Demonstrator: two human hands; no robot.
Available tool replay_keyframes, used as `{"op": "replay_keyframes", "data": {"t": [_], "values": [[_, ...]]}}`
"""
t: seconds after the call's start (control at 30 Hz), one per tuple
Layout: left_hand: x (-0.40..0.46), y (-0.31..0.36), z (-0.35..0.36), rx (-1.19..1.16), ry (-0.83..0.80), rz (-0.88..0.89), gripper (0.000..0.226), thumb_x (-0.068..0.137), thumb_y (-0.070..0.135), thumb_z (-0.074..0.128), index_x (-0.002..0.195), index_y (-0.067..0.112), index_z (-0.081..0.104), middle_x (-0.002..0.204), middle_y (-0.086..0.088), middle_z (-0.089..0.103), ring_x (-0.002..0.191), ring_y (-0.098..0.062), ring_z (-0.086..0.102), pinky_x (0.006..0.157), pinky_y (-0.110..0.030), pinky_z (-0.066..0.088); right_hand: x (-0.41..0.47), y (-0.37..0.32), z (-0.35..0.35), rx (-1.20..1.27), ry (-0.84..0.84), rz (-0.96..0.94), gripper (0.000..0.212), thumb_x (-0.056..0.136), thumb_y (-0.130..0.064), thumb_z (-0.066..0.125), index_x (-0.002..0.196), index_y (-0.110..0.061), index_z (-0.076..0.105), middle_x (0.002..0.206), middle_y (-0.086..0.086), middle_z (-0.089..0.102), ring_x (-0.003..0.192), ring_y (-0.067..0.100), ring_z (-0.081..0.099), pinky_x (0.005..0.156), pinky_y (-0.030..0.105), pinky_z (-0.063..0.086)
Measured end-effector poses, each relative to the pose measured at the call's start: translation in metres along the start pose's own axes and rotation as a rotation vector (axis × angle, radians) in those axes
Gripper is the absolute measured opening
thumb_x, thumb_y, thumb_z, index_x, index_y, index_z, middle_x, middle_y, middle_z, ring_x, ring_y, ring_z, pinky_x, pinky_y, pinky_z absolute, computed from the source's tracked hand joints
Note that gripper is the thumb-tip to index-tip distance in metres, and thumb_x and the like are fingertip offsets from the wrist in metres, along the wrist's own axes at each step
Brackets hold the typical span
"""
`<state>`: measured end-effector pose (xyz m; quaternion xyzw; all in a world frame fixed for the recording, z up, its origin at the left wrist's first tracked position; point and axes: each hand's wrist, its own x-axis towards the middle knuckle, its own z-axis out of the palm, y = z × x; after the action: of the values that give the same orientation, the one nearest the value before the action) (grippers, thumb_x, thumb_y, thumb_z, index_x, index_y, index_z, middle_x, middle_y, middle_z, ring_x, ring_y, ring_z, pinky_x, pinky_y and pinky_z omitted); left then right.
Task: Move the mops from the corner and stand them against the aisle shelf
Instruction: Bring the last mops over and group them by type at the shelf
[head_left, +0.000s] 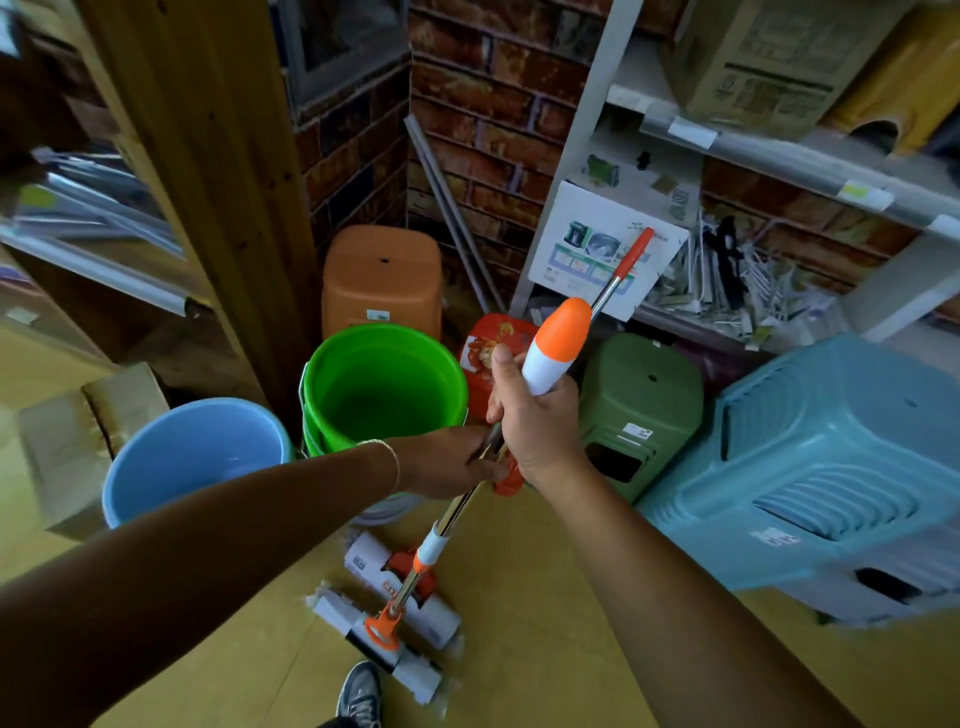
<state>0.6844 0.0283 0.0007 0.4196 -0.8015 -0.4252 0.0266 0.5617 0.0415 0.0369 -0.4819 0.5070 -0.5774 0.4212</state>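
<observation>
Brick corner: both hands (540, 421) (452, 462) grip two mops (415, 566).

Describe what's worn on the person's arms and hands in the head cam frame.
Both forearms are bare as far as the frame shows: no sleeves, no gloves. The left hand has a thin, light-coloured bracelet at the wrist. The right hand shows no ring, watch or band. No markings visible.
</observation>
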Motion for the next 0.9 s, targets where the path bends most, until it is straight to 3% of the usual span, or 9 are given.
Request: {"op": "replay_keyframes", "data": {"t": [0.1,0.2,0.3,0.43,0.53,0.6,0.7,0.83,0.9], "values": [[-0.016,0.015,0.019,0.061,0.024,0.0,0.021,0.097,0.043,0.052,0.082,0.031,0.043,0.08,0.008,0.05,0.073,-0.01,0.048,0.072,-0.031,0.042,-0.025,-0.005,-0.013,0.018,-0.027,-0.019,0.049,0.089,-0.037,0.064,0.062,0.001,0.049,0.044,0.0,0.047,0.043,0.013,0.05,0.05,0.027,0.046],[-0.034,0.034,0.043,0.042,0.069,-0.006,0.018,0.097,0.04,0.053,0.094,0.023,0.048,0.091,0.001,0.055,0.083,-0.016,0.051,0.079,-0.033,0.047,-0.051,-0.011,-0.03,0.034,-0.063,-0.042,0.045,0.088,-0.042,0.066,0.057,-0.013,0.051,0.044,-0.002,0.048,0.042,0.014,0.05,0.05,0.029,0.045],[-0.055,0.054,0.07,0.019,0.098,-0.014,0.026,0.097,0.035,0.055,0.109,0.012,0.054,0.094,-0.004,0.06,0.082,-0.015,0.052,0.076,-0.031,0.046,-0.08,-0.013,-0.047,0.087,-0.073,-0.088,0.044,0.087,-0.049,0.069,0.057,-0.024,0.05,0.044,-0.002,0.047,0.041,0.016,0.049,0.048,0.03,0.043],[-0.085,0.073,0.096,-0.021,0.175,0.004,0.019,0.094,0.015,0.059,0.111,0.007,0.059,0.102,-0.01,0.063,0.087,-0.019,0.054,0.08,-0.033,0.048,-0.114,-0.017,-0.05,0.138,-0.074,-0.102,0.059,0.083,-0.058,0.07,0.061,-0.011,0.043,0.046,0.005,0.044,0.041,0.019,0.046,0.047,0.029,0.04],[-0.105,0.077,0.097,0.023,0.187,-0.019,0.023,0.095,0.013,0.058,0.116,0.004,0.058,0.109,-0.011,0.062,0.094,-0.02,0.053,0.087,-0.034,0.047,-0.129,-0.029,-0.037,0.145,-0.071,-0.127,0.057,0.085,-0.05,0.071,0.062,-0.006,0.042,0.047,0.016,0.041,0.041,0.022,0.045,0.047,0.032,0.04],[-0.12,0.076,0.091,0.037,0.198,-0.044,0.025,0.094,0.013,0.059,0.118,0.003,0.058,0.111,-0.013,0.063,0.095,-0.021,0.054,0.088,-0.034,0.047,-0.137,-0.04,-0.024,0.148,-0.093,-0.148,0.053,0.085,-0.044,0.07,0.059,-0.008,0.041,0.047,0.014,0.041,0.042,0.023,0.045,0.048,0.033,0.04],[-0.147,0.072,0.079,0.019,0.23,-0.063,0.025,0.095,0.017,0.06,0.117,0.006,0.06,0.105,-0.004,0.064,0.089,-0.012,0.053,0.081,-0.024,0.044,-0.147,-0.061,-0.002,0.136,-0.159,-0.171,0.046,0.085,-0.044,0.068,0.058,-0.015,0.044,0.048,0.003,0.046,0.044,0.021,0.048,0.05,0.031,0.041],[-0.19,0.057,0.064,-0.02,0.32,-0.098,0.01,0.095,0.021,0.061,0.105,0.019,0.06,0.081,0.022,0.054,0.071,0.01,0.051,0.065,-0.001,0.035,-0.162,-0.088,0.04,0.131,-0.245,-0.196,0.04,0.085,-0.041,0.068,0.055,-0.021,0.048,0.048,-0.001,0.048,0.046,0.02,0.049,0.05,0.032,0.04],[-0.219,0.045,0.057,-0.047,0.374,-0.125,0.008,0.094,0.022,0.062,0.097,0.025,0.056,0.078,0.023,0.054,0.07,0.016,0.052,0.064,-0.002,0.036,-0.174,-0.098,0.068,0.131,-0.313,-0.198,0.042,0.084,-0.04,0.067,0.055,-0.019,0.046,0.047,0.0,0.045,0.045,0.02,0.047,0.05,0.033,0.038]]}}
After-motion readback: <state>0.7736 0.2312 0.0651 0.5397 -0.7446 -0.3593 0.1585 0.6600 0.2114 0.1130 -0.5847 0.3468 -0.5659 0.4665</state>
